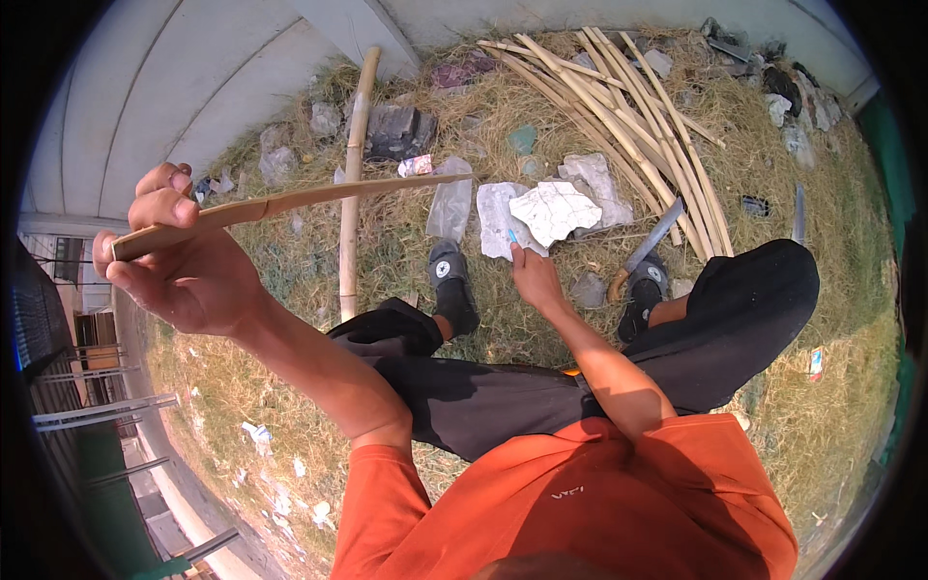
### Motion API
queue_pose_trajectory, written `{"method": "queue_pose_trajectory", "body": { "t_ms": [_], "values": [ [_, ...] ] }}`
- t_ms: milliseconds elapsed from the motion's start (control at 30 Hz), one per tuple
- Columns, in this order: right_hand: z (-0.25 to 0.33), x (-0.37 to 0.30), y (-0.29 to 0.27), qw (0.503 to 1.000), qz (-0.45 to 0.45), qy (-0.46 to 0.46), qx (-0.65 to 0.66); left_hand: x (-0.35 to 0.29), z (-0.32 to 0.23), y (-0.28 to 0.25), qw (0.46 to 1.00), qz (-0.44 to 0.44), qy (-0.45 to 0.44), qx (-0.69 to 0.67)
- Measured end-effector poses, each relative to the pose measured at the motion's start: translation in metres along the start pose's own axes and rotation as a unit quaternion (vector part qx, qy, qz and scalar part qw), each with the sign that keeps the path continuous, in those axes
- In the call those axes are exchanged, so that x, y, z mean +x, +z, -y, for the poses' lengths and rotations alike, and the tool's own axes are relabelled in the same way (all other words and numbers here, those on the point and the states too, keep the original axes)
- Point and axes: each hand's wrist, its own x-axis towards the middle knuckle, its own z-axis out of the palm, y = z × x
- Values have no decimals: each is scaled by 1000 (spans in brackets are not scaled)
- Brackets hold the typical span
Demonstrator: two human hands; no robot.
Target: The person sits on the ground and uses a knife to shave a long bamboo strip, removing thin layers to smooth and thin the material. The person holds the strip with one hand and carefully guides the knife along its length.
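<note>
long flat tan bamboo strip (290, 200) is held raised, left hand (179, 261) fingers curled around its butt end. right hand (535, 275) fingers pinch a small blue object; advise sighting along the strip for straightness.

Dry grassy ground (483, 126) here, pretty littered. Pile of split bamboo strips (619, 116) lying up top right, one whole bamboo pole (353, 184) stretched out on the left. Crumpled white paper (551, 208) and a clear plastic bag (450, 203) in the middle, a machete (643, 246) beside them. Grey stones (396, 130) and scraps further back.
</note>
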Motion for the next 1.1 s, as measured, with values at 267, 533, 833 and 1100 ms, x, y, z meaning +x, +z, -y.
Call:
{"method": "queue_pose_trajectory", "body": {
  "t_ms": [267,533,833,1100],
  "values": [
    [157,-84,-111,937,25,-257,233,8,-2,17,999,-8,48,10],
    [223,-145,-157,875,48,-402,266,3,-13,26,980,102,32,-169],
    [200,-151,-138,907,12,-385,173,-8,-25,12,965,158,-24,-210],
    [72,-78,-77,984,-41,-171,27,0,-21,16,968,119,-11,-219]
  ]
}}
